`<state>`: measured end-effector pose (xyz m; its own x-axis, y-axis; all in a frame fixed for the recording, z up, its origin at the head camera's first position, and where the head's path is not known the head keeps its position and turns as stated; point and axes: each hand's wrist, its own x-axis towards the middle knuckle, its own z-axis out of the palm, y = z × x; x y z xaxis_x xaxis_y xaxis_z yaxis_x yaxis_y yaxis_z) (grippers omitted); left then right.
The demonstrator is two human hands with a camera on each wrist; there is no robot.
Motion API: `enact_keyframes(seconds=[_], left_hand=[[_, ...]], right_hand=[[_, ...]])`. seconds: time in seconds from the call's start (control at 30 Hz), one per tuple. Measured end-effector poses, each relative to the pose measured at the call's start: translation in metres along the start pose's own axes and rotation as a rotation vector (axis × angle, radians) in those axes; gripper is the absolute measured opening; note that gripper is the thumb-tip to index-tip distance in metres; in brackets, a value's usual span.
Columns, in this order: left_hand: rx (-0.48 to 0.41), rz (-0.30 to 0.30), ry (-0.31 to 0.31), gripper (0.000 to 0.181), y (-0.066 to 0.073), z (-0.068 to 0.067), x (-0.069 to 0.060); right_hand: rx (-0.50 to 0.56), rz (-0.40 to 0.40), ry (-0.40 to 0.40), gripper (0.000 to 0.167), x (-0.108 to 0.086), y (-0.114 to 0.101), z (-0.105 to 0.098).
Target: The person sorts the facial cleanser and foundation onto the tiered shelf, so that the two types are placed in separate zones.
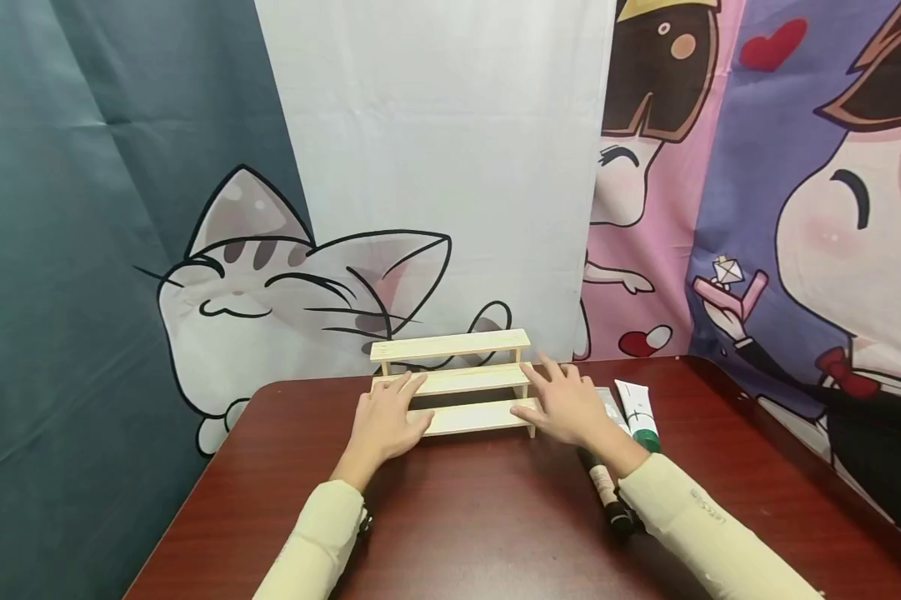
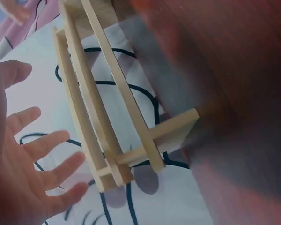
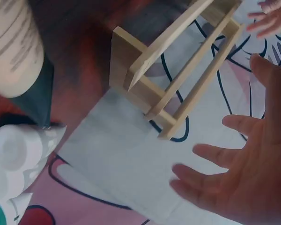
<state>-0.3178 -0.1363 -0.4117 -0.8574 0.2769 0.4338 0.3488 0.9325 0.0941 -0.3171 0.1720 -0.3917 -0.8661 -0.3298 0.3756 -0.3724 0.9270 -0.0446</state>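
A three-tier pale wooden step shelf [image 1: 471, 381] stands upright near the far side of the table. My left hand [image 1: 384, 422] is at its left front, with fingers spread and nothing held. On the opposite side, my right hand [image 1: 568, 406] has its fingers spread and also holds nothing. Both wrist views show gaps between the fingers and the shelf, as seen from the left hand [image 2: 35, 171] and the right hand [image 3: 236, 176]. In the head view the hands hide parts of the lower two tiers' ends.
Right of the shelf lie a white tube with a green cap [image 1: 635, 408], a greyish tube [image 1: 610, 406] and a dark tube with a beige label [image 1: 604, 487], partly behind the right forearm. A cartoon-printed curtain [image 1: 450, 150] hangs behind the dark red table [image 1: 465, 517].
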Motion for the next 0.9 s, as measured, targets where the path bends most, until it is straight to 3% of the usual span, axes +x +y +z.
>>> enact_keyframes(seconds=[0.17, 0.43, 0.63, 0.7, 0.9], left_hand=[[-0.176, -0.083, 0.016, 0.049, -0.011, -0.002, -0.005], [-0.374, -0.206, -0.066, 0.037, -0.031, 0.004, -0.013], [-0.549, -0.233, -0.104, 0.030, -0.045, 0.014, -0.019], [-0.559, -0.241, -0.111, 0.028, -0.048, 0.016, -0.019], [-0.472, -0.290, -0.130, 0.026, -0.055, 0.015, -0.019]], right_hand=[[0.121, 0.046, -0.035, 0.077, -0.002, 0.016, -0.006], [0.253, 0.130, -0.130, 0.075, 0.001, 0.064, -0.012], [0.356, 0.208, -0.210, 0.078, -0.004, 0.090, -0.004], [0.379, 0.223, -0.224, 0.073, -0.006, 0.096, -0.001], [0.416, 0.270, -0.286, 0.060, -0.012, 0.109, 0.009]])
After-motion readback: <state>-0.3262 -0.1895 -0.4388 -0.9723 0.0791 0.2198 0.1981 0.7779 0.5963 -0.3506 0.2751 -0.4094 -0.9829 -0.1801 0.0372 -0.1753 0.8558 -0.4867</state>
